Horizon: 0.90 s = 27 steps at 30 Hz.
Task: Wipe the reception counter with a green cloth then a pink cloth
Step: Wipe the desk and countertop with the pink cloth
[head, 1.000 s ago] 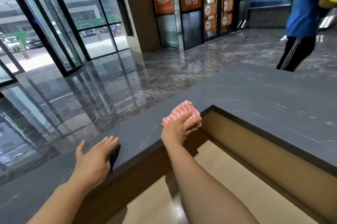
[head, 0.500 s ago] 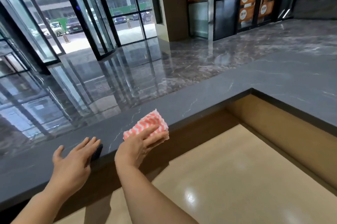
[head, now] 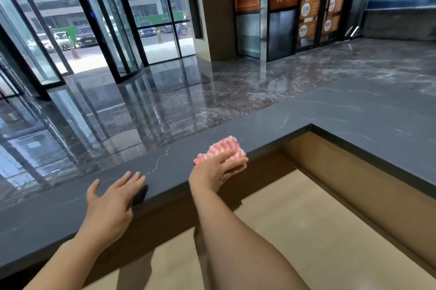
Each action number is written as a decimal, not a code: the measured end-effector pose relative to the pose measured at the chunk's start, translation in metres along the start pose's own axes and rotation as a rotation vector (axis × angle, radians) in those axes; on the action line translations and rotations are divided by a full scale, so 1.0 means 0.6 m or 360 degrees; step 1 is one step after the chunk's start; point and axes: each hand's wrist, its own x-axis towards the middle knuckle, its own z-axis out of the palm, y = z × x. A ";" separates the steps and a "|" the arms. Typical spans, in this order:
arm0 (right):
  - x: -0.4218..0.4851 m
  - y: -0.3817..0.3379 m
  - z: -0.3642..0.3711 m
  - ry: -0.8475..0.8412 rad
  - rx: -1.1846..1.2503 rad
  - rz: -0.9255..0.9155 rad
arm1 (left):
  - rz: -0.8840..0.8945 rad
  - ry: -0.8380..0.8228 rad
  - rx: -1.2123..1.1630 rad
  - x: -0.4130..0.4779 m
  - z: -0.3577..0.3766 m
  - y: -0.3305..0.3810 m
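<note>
Two hands rest on the dark tabletop [head: 354, 113]. The right hand [head: 215, 171] presses straight fingers down on the pink cloth [head: 220, 148], likely so it rubs the stone well. The cloth sits at the near edge, at 2 o'clock from the left hand [head: 111, 204]. That hand lies flat and holds nothing, fingertips over a small black thing [head: 140, 194], likely to steady the person.

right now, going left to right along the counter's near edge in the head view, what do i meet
left hand flat on the counter → small black thing at its fingertips → pink cloth under the right hand → counter's inner corner
</note>
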 end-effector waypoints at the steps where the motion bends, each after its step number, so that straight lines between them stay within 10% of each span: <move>1: 0.015 0.002 -0.008 0.0028 -0.0024 -0.0004 | 0.0017 -0.0008 0.0002 0.007 -0.002 0.009; 13: 0.220 0.035 -0.158 0.0305 -0.0885 -0.0289 | 0.0028 -0.0111 0.0063 0.071 -0.002 0.169; 20: 0.376 0.012 -0.286 -0.0246 -0.1584 -0.1318 | 0.0066 -0.0091 0.0002 0.146 0.030 0.325; 27: 0.592 0.016 -0.414 -0.0260 -0.1759 -0.1276 | 0.0103 -0.0006 -0.0145 0.207 0.065 0.451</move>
